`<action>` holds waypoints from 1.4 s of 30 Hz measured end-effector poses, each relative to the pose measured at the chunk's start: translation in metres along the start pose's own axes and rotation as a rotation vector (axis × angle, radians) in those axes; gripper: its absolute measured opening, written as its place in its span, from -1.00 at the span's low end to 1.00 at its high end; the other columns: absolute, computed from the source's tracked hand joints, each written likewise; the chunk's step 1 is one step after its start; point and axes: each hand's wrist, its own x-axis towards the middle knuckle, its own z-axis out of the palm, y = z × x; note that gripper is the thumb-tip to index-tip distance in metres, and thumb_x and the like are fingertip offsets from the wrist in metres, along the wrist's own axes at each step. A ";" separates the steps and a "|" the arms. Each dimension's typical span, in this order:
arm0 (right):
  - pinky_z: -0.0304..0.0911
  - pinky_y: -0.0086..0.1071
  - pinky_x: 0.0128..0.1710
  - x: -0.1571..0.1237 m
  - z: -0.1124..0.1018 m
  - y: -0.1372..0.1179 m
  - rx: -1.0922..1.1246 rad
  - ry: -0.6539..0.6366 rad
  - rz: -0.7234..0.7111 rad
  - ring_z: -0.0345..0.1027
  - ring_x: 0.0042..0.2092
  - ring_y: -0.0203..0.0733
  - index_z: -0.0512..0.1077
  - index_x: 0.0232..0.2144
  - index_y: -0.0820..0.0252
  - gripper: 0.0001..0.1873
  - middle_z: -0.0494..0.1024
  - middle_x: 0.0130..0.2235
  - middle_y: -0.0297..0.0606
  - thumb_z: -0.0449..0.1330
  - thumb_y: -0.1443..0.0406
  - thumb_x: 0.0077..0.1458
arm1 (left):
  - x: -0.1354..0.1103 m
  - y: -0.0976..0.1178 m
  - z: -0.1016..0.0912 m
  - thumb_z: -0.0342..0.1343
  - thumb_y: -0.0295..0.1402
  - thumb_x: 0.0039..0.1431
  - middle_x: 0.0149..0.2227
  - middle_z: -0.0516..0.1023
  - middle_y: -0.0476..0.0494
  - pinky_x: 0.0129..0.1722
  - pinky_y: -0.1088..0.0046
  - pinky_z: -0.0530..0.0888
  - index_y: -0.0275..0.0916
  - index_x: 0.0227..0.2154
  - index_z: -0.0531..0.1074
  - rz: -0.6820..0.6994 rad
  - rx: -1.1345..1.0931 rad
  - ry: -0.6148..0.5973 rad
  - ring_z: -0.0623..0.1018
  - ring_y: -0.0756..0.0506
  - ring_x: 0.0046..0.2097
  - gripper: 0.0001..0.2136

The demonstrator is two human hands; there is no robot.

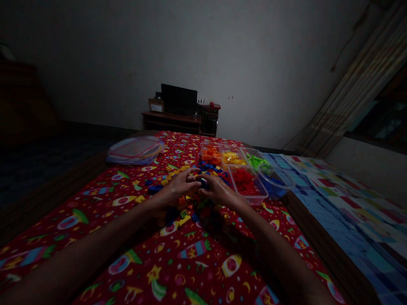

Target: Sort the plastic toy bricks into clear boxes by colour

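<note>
Fingertips of left hand (176,185) and right hand (220,191) nearly meeting above loose plastic pieces (184,219) on a red patterned cloth (210,279), right thumb and forefinger pinched narrow on a small dark piece (204,183), left fingers curved beside it, too dim to tell whether gripping. To the right of the fingers, red pieces (244,181) in a clear tub (264,195), blue ones in a round tub (291,183) farther right, with orange pieces (211,155), yellow pieces (233,159) and green pieces (256,161) beyond. Left of the fingers and farther out, stacked lids (133,151); well beyond, a black screen (179,98).
</note>
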 end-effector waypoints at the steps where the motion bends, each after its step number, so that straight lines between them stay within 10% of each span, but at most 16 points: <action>1: 0.21 -0.31 -0.10 -0.001 0.001 0.003 -0.010 0.011 -0.019 0.33 -0.04 -0.13 0.32 0.00 0.18 -0.60 0.47 -0.06 -0.14 0.15 0.40 0.06 | -0.002 0.001 0.001 0.26 -0.15 -0.16 -0.38 0.57 -0.05 -0.24 0.30 0.51 -0.25 -0.02 0.29 -0.014 -0.029 0.004 0.60 -0.15 -0.29 -0.40; 5: 0.20 -0.35 -0.20 -0.003 -0.004 0.009 -0.093 0.068 -0.020 0.34 -0.16 -0.16 0.31 -0.04 0.20 -0.67 0.48 -0.19 -0.18 0.12 0.37 0.11 | -0.004 0.010 -0.008 0.12 -0.11 0.04 -0.22 0.59 -0.18 -0.18 0.23 0.52 -0.23 0.04 0.26 0.048 0.004 0.009 0.61 -0.14 -0.27 -0.48; 10: 0.16 -0.37 -0.32 -0.001 -0.016 0.006 -0.162 0.185 0.084 0.28 -0.32 -0.20 0.30 -0.14 0.30 -0.75 0.43 -0.35 -0.21 0.10 0.29 0.14 | 0.007 0.006 -0.048 0.04 -0.29 0.02 -0.13 0.58 -0.19 -0.04 0.20 0.44 -0.21 -0.20 0.49 0.250 0.659 0.169 0.55 -0.22 -0.09 -0.72; 15: 0.17 -0.36 -0.31 -0.001 -0.036 0.012 -0.211 0.243 0.089 0.28 -0.34 -0.20 0.32 -0.22 0.24 -0.84 0.45 -0.34 -0.21 0.07 0.28 0.15 | 0.011 -0.012 -0.075 0.03 -0.34 -0.03 -0.14 0.58 -0.18 -0.04 0.30 0.43 -0.21 -0.25 0.54 0.223 0.945 0.056 0.53 -0.20 -0.08 -0.71; 25: 0.21 -0.26 -0.18 -0.046 -0.148 0.072 -0.656 0.528 0.483 0.38 -0.22 -0.07 0.41 -0.15 0.28 -0.71 0.54 -0.28 -0.06 0.02 0.33 0.11 | 0.016 -0.021 -0.076 0.03 -0.28 -0.04 -0.17 0.58 -0.14 -0.12 0.39 0.44 -0.17 -0.27 0.53 0.242 1.009 -0.022 0.53 -0.16 -0.15 -0.72; 31: 0.19 -0.26 -0.03 -0.080 -0.170 0.090 -0.728 0.373 0.815 0.34 -0.03 -0.05 0.49 -0.17 0.26 -0.70 0.53 -0.11 -0.01 0.06 0.30 0.10 | 0.015 -0.022 -0.077 0.05 -0.19 -0.09 -0.17 0.59 -0.17 -0.15 0.37 0.43 -0.16 -0.24 0.52 0.221 0.971 -0.044 0.54 -0.20 -0.17 -0.66; 36: 0.22 -0.26 -0.10 -0.067 -0.176 0.075 -0.735 0.627 0.625 0.41 -0.17 -0.07 0.53 -0.21 0.32 -0.62 0.58 -0.25 -0.03 -0.05 0.32 0.12 | 0.010 -0.015 -0.077 0.03 -0.19 -0.04 -0.30 0.60 -0.17 -0.22 0.38 0.43 -0.16 -0.41 0.54 0.256 0.905 -0.001 0.54 -0.19 -0.26 -0.76; 42: 0.22 -0.33 -0.23 -0.040 -0.161 0.040 -0.693 0.622 0.527 0.43 -0.28 -0.12 0.55 -0.27 0.25 -0.67 0.59 -0.34 -0.08 -0.01 0.30 0.12 | 0.013 -0.018 -0.077 0.11 -0.18 -0.13 -0.27 0.62 -0.07 -0.21 0.43 0.43 -0.10 -0.34 0.57 0.179 0.823 -0.132 0.54 -0.19 -0.21 -0.73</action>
